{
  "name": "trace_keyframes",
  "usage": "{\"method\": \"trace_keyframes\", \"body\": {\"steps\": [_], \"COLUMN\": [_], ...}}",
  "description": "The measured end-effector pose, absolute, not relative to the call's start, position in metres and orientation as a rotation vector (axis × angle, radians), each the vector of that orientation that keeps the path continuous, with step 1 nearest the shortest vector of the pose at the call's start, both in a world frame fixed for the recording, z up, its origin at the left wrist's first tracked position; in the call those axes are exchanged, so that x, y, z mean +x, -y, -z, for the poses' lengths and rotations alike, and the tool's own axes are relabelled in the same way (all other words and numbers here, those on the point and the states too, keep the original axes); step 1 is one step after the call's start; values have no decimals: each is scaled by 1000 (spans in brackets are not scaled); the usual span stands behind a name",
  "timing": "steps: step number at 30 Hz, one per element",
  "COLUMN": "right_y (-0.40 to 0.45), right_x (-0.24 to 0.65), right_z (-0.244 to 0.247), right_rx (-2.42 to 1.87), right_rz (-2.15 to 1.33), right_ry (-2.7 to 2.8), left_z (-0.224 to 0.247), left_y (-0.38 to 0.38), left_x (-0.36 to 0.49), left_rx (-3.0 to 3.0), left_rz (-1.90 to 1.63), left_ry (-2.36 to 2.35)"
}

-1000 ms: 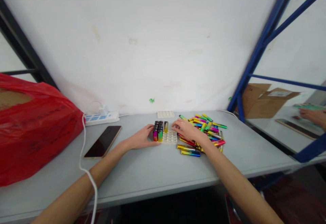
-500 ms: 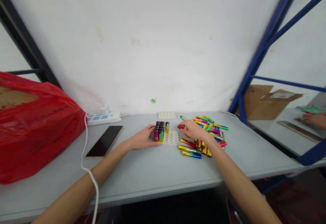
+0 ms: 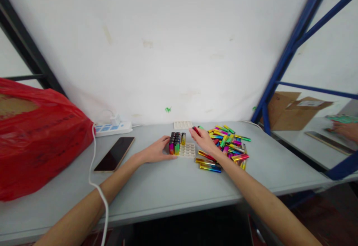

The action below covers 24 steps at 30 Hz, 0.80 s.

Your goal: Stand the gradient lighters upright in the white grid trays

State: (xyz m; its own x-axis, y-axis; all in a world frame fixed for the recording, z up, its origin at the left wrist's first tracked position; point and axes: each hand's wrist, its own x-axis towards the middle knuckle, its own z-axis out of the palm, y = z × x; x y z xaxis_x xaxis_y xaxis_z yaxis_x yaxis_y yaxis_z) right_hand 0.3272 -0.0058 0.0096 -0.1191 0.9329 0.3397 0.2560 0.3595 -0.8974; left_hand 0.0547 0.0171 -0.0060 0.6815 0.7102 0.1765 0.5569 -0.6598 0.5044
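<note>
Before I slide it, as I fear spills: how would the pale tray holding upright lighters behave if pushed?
The pale tray looks like moulded plastic, so probably light. Its upright lighters crowd the left end, likely weighting that side; being tall and narrow, they may wobble.

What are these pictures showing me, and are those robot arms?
No robot here: those are a person's own arms and bare hands. One camera, worn on the head, looks forward and down. On the table, some lighters stand in a pale tray, with the left hand curved around its left end. The right hand holds a red lighter. Beside it lies a colourful heap of more. Over on the left are a phone and a red bag.
</note>
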Motion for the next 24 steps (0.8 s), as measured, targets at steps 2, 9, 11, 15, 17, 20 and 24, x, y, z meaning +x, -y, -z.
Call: {"method": "trace_keyframes", "body": {"steps": [2, 9, 11, 15, 17, 20, 24], "right_y": [7, 6, 7, 10, 12, 15, 16], "right_x": [324, 318, 316, 313, 313, 314, 314], "right_z": [-8, -3, -3, -6, -7, -9, -9], "right_rx": [-1170, -1382, -1389, -1357, -1325, -1258, -1267], "right_rz": [-609, -348, -341, -301, -277, -274, -284], "right_ry": [1685, 1708, 1711, 1747, 1761, 1799, 1869], "left_z": [6, 9, 8, 7, 7, 8, 7], "left_y": [-18, -20, -20, -19, -19, -19, -19], "left_x": [55, 54, 55, 55, 55, 54, 55], "left_rx": [2489, 2499, 2496, 2493, 2497, 2504, 2504], "left_rz": [-501, -522, -519, -518, -524, -520, -489], "left_ry": [-991, -982, -983, -978, -978, -982, -988]}}
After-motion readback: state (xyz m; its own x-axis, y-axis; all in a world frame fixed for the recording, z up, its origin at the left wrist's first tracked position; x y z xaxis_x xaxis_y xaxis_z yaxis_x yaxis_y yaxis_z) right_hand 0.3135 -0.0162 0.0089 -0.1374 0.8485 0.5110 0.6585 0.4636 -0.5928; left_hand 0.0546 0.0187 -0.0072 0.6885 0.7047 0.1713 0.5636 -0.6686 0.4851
